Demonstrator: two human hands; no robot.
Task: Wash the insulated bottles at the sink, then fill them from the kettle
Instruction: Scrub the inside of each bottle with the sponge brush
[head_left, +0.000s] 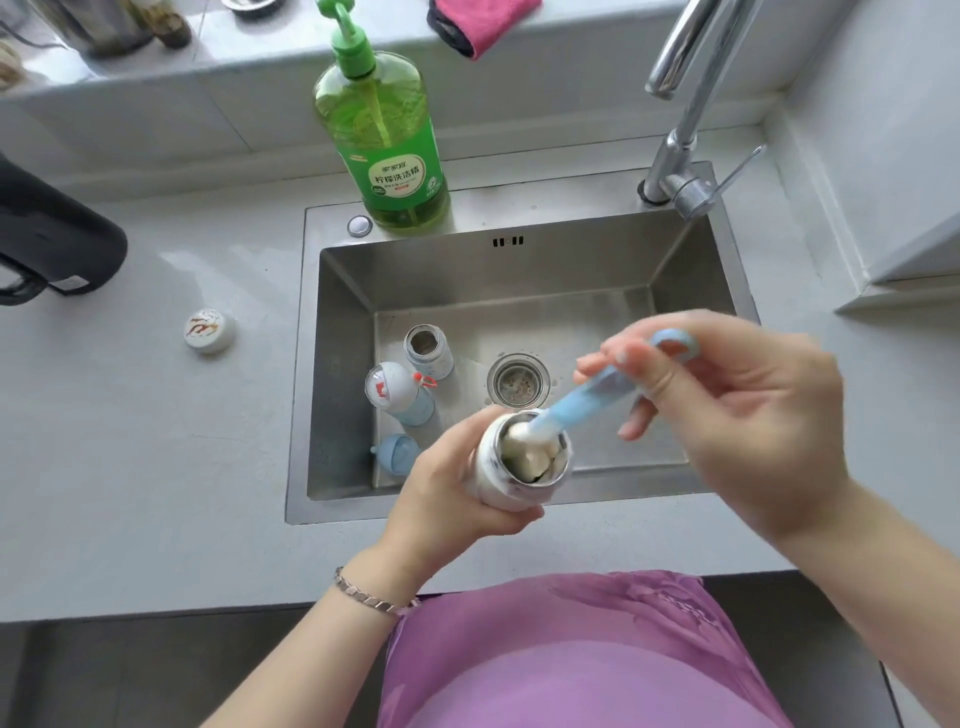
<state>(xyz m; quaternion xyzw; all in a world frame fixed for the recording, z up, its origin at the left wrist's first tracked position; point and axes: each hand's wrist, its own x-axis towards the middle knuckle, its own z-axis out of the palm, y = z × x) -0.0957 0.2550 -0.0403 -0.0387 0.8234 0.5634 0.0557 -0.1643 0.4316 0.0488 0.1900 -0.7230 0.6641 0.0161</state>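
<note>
Head cam: L fingers (469, 429) round bottle (490, 470), brush (570, 402) head inside, R fingers (661, 378) round handle.

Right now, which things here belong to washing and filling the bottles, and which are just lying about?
Job: white bottle in left hand; sponge brush in right hand; open bottle, capped blue bottle and blue lid in the sink; white lid; dish soap; tap; black kettle.
Lying about: pink cloth; dark jar on the ledge.

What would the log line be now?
left hand: holds white insulated bottle | right hand: holds blue-handled sponge brush inside it | stage: scrubbing
</note>
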